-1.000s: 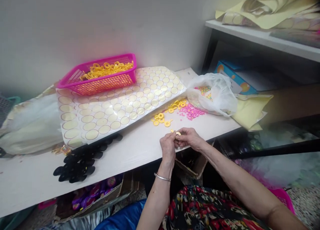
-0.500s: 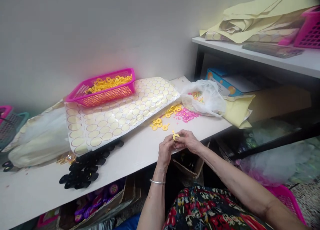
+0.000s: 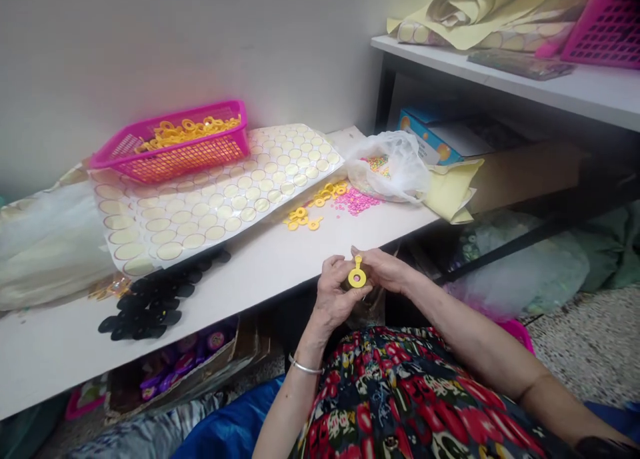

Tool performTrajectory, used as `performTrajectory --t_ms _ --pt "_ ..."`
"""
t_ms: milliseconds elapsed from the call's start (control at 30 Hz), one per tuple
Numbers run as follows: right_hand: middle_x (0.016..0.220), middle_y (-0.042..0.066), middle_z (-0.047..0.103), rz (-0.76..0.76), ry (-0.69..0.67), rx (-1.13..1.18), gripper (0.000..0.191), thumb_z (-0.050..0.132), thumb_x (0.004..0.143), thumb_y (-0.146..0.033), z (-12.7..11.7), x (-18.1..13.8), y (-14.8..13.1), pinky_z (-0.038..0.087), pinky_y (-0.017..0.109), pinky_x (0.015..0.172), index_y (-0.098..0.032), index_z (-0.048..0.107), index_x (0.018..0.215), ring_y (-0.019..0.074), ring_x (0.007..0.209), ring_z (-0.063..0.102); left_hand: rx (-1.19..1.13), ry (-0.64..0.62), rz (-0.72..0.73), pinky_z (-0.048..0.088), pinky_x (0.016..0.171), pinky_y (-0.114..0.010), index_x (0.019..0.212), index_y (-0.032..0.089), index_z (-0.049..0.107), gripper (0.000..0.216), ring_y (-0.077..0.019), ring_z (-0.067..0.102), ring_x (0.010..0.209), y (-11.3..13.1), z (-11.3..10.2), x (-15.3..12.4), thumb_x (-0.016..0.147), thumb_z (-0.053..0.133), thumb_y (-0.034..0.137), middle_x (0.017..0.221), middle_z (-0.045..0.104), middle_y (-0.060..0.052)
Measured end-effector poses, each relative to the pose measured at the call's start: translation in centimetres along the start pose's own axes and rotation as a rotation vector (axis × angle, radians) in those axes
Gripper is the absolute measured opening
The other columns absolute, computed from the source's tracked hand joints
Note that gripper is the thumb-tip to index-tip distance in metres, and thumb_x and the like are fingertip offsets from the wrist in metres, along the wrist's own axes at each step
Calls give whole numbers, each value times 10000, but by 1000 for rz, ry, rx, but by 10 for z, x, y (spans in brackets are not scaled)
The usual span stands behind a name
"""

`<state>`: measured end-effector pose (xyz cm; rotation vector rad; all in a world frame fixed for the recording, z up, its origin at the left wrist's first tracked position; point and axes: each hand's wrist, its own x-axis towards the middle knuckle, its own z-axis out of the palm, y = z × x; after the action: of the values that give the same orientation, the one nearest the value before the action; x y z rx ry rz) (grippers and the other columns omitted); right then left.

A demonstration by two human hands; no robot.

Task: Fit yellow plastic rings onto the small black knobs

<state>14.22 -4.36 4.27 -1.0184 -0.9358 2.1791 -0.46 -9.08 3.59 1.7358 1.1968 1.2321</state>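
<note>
A small yellow plastic ring with a short stem (image 3: 357, 278) is held between my two hands, just off the table's front edge. Its stem points up, and something pinkish shows in the hole. My left hand (image 3: 334, 291) is closed on the ring from the left, its thumb under it. From the right, my right hand (image 3: 389, 271) grips it too, with fingertips partly hidden behind. More yellow ring pieces (image 3: 300, 214) lie loose on the table beyond my hands. Beside them is a scatter of tiny pink pieces (image 3: 361, 202).
Behind, a pink basket (image 3: 190, 159) full of yellow pieces stands on sheets of round stickers (image 3: 225, 212). Black clips (image 3: 145, 306) lie front left. A white plastic bag (image 3: 407, 169) of colored bits sits right. Under the table is a carton (image 3: 215, 372) with purple packs.
The view has tilted down and shifted right. My hands have turned the yellow ring piece, so its face and stem now show toward me.
</note>
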Motion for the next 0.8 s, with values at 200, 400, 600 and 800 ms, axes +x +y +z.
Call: performTrajectory --t_ms 200,400,600,800 --pt "656 5 611 -13 -261 -70 377 723 630 -425 -14 -13 0 424 181 494 -96 643 798 80 550 539 21 -122 40 366 939 -404 995 231 670 368 -241 412 1089 10 7 -10 634 738 241 931 632 -63" --pt "795 24 646 -71 -280 -291 385 746 570 -216 -25 -25 -5 447 232 639 -102 650 925 124 702 578 67 -190 71 361 937 -383 738 199 660 128 -231 436 1014 21 16 -8 633 731 215 755 618 -34" --pt "895 20 639 -108 -318 -366 491 724 541 -147 -28 -31 -8 441 263 737 -126 623 1022 146 819 568 137 -219 143 364 919 -371 699 184 607 113 -215 439 977 19 23 -9 669 703 236 753 609 -18" --pt "887 9 619 -215 -353 -381 398 660 624 -138 -21 -39 -1 442 255 740 -136 600 1018 139 839 566 177 -220 195 358 930 -378 707 186 583 116 -206 461 967 16 28 -12 735 644 280 752 595 -20"
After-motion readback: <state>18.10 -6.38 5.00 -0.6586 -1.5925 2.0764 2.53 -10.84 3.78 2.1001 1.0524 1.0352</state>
